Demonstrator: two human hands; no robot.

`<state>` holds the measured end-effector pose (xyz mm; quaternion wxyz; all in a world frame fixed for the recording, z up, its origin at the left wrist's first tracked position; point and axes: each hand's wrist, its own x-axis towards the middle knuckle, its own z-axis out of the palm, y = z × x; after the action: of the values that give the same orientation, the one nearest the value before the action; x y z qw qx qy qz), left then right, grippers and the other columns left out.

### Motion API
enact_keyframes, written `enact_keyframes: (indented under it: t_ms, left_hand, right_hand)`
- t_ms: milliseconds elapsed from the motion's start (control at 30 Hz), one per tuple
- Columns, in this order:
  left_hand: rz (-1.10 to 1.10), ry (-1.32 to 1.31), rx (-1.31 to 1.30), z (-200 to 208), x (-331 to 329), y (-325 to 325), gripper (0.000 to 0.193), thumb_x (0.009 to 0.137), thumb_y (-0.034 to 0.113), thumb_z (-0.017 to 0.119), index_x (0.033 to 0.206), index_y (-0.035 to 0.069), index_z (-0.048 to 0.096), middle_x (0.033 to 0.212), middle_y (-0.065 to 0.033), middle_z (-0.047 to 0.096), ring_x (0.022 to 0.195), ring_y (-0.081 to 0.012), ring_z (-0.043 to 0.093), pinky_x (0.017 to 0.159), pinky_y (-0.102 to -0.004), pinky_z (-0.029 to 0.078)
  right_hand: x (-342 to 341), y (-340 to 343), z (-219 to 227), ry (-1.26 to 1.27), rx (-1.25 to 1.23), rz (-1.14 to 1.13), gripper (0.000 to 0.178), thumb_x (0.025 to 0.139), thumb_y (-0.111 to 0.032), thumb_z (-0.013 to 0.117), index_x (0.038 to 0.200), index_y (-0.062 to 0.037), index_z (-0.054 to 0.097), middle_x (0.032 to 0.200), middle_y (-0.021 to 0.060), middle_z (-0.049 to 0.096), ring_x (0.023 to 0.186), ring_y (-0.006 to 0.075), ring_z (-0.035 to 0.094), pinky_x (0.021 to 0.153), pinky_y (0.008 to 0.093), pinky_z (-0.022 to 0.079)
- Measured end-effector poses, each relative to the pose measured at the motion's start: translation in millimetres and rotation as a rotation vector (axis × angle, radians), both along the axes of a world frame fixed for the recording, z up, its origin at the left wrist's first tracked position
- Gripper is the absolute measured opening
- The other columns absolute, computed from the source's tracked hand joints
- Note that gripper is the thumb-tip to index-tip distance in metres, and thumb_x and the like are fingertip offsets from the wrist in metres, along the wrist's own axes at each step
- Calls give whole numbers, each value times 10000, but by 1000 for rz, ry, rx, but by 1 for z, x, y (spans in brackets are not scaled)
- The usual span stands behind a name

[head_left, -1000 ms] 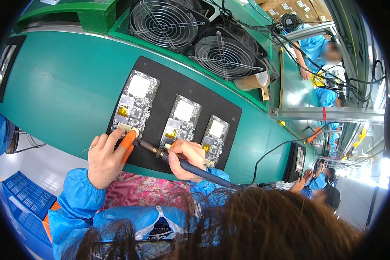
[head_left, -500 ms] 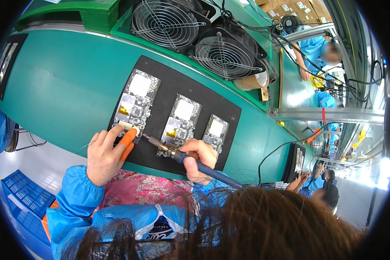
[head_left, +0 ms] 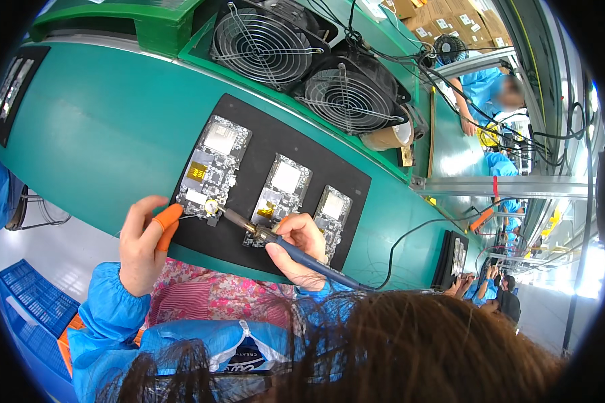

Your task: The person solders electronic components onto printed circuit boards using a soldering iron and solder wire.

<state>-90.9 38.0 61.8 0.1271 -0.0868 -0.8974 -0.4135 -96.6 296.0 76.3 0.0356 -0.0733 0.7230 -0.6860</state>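
Note:
My right hand [head_left: 298,247] grips the dark blue handle of a soldering iron [head_left: 310,261]. Its tip points at the lower edge of the left circuit board [head_left: 212,164], close to a small round yellowish part [head_left: 211,206]. Orange covers sit on fingers of my left hand [head_left: 144,243], which pinches a thin solder wire [head_left: 190,216] reaching toward that same edge. Beside this board lie a second circuit board [head_left: 290,196], partly behind my right hand, and a third circuit board [head_left: 332,213]. All three rest on a black mat [head_left: 249,124].
Two black fans with wire guards [head_left: 265,50] stand behind the mat, near a tape roll [head_left: 388,137]. The iron's cable [head_left: 391,252] runs off right over the green table [head_left: 114,127]. Another dark mat with a board [head_left: 454,258] lies rightward, near other workers.
My left hand has pulled back left from the board's lower edge, uncovering the round yellowish part. The soldering iron has shifted slightly left, its tip now by that part.

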Motion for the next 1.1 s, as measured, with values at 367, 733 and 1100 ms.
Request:
enact_keyframes:
  t_ms: [367, 733, 1100]
  left_hand:
    - [-20, 199, -161, -2, -3, 0, 217, 657, 26, 757, 825, 34, 621, 866, -66, 588, 720, -242, 551, 616, -342, 420]
    - [-32, 193, -177, -2, -4, 4, 215, 658, 32, 755, 830, 37, 627, 871, -64, 589, 728, -242, 549, 627, -346, 415]
    - [-75, 200, -224, -4, -8, 13, 224, 641, 29, 761, 817, 40, 623, 863, -57, 590, 726, -243, 544, 623, -348, 411]
  right_hand:
    - [-6, -11, -2, 423, 318, 81, 163, 735, -30, 710, 779, -7, 554, 620, 89, 576, 457, 185, 539, 418, 283, 399]
    - [-7, -12, -4, 402, 322, 99, 164, 729, -22, 714, 770, -14, 555, 604, 82, 551, 453, 196, 533, 418, 292, 397]
    - [-8, -13, -6, 391, 307, 98, 153, 731, -18, 706, 760, -17, 556, 575, 68, 529, 441, 191, 518, 413, 297, 389]
